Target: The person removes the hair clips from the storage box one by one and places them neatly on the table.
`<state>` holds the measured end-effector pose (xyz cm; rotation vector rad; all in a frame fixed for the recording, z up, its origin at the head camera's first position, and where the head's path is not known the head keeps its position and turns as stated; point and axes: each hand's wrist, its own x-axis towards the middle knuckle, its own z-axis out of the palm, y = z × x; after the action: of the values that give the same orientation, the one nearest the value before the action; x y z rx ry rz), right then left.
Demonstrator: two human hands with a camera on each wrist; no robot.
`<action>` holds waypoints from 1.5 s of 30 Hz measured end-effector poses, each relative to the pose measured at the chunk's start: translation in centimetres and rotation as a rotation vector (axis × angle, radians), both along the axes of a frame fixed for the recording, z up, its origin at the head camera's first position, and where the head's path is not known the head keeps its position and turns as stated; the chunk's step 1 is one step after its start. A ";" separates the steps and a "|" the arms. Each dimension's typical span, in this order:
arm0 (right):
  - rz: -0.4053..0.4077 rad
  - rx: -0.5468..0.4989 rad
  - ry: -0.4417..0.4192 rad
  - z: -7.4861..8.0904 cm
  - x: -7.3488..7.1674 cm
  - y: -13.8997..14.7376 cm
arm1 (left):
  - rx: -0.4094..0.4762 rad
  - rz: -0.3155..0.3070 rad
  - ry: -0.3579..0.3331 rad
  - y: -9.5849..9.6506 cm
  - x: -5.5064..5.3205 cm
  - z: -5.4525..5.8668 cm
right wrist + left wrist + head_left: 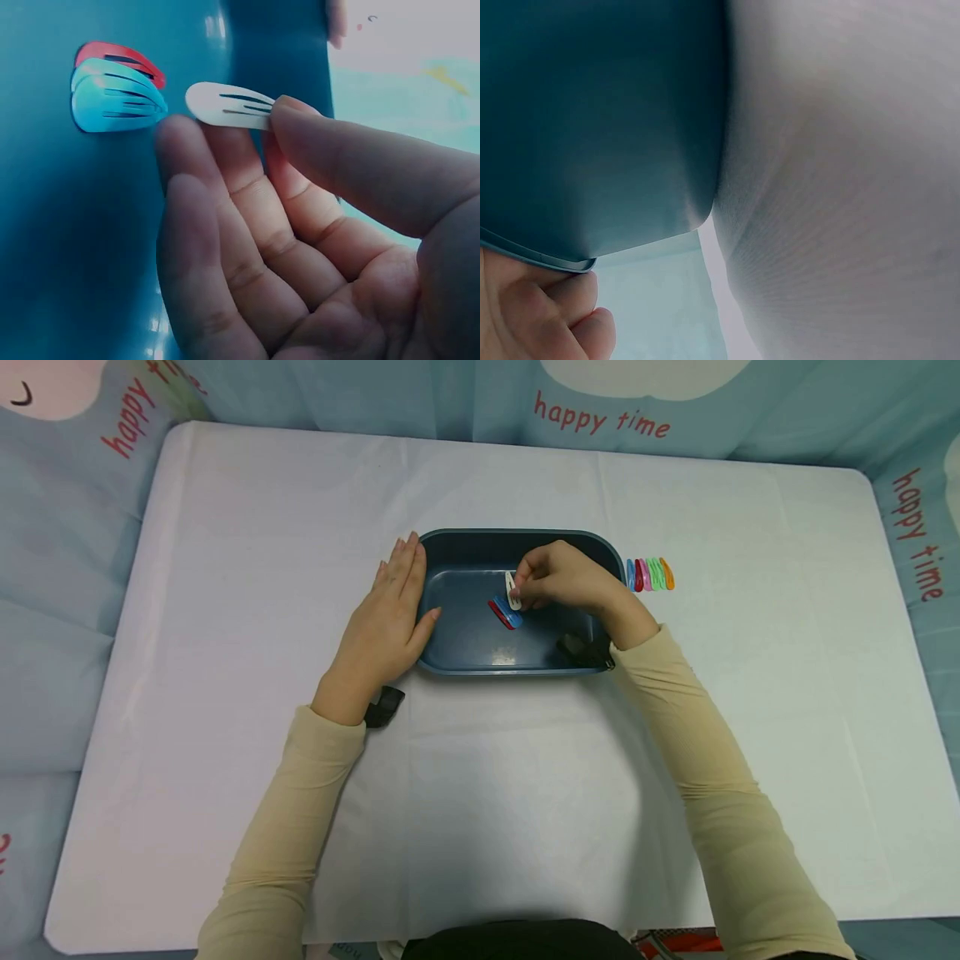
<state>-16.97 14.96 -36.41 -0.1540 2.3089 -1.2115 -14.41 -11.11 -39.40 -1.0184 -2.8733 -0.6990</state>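
Note:
My right hand (566, 578) pinches a white snap hair clip (225, 106) between thumb and fingers, inside a dark blue tray (465, 652). Beside that clip, on the tray's floor, lie a red hair clip (124, 58) and two overlapping blue hair clips (112, 103). The right wrist view has the right hand (300, 247) palm up to the camera, with its other fingers loosely bent. My left hand (386, 610) rests along the tray's left rim, its fingers straight and the thumb over the edge.
To the right of the tray, a row of several hair clips (649, 574) in blue, red, pink, green and orange lies on the white table (772, 693). Dark straps sit at both wrists. A light blue printed curtain (450, 402) hangs behind the table.

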 end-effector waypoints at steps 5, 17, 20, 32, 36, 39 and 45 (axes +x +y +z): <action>-0.028 -0.059 0.013 0.1 0.1 0.1 | -0.003 0.002 -0.003 -0.1 0.0 0.1; -0.098 -0.204 0.135 1.0 1.2 1.4 | 0.008 0.001 0.002 0.1 0.1 0.1; -0.121 -0.246 0.161 1.5 1.7 2.0 | 0.004 0.002 0.001 0.2 0.1 0.2; -0.241 -0.302 0.197 2.9 4.0 5.2 | -0.006 0.008 -0.003 0.0 0.1 0.3; -0.251 -0.318 0.204 2.7 4.4 5.7 | -0.007 0.009 -0.003 0.0 0.1 0.2; -0.256 -0.342 0.215 2.6 4.5 5.9 | -0.005 0.010 -0.001 0.0 0.0 0.2; -0.276 -0.448 0.210 2.5 4.8 6.1 | 0.005 0.003 -0.006 0.0 0.0 0.3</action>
<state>-12.15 21.08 -33.96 -0.1269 2.2455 -1.9280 -14.39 -11.16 -39.13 -1.0131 -2.8754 -0.7102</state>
